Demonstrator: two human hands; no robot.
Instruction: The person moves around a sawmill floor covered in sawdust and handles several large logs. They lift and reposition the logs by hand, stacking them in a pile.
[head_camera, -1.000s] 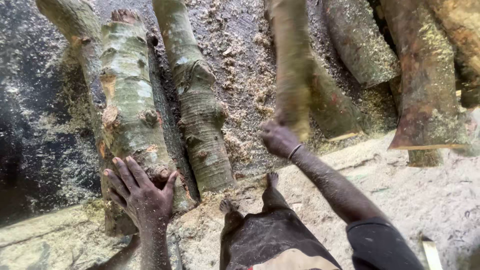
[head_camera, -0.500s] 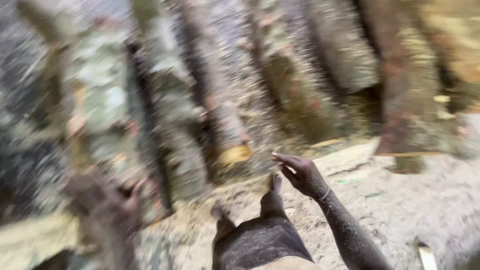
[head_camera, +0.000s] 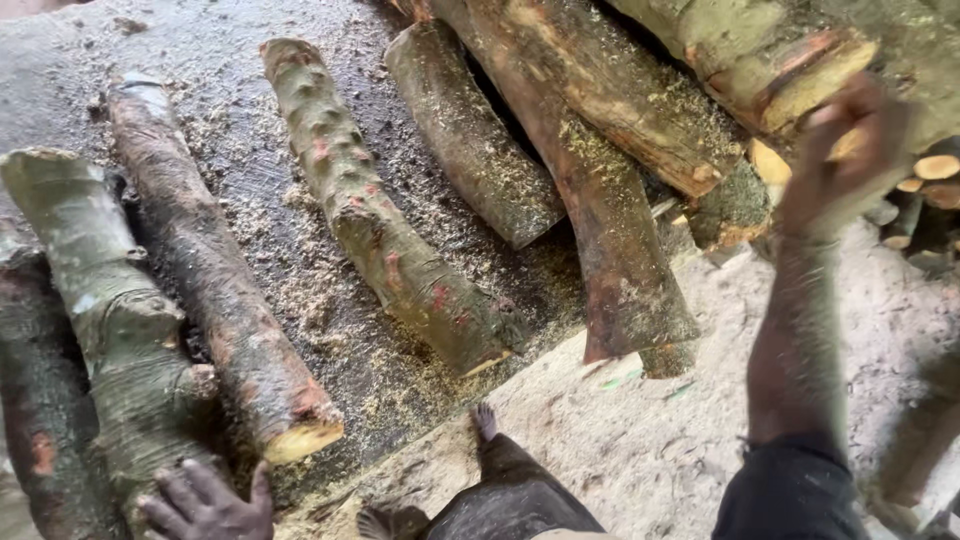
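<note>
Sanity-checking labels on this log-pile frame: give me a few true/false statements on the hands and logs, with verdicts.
1. The left hand rests on the near end of a pale greenish log. True.
2. The right hand grips a saw. False: no tool shows; the hand is raised and blurred in front of the stacked logs, and what it holds, if anything, cannot be told.
3. Sawdust covers the ground by the person's bare foot. True.
4. All the logs stand upright. False: they lie on their sides on the dark surface.
5. The green log with reddish spots lies apart from both hands. True.
</note>
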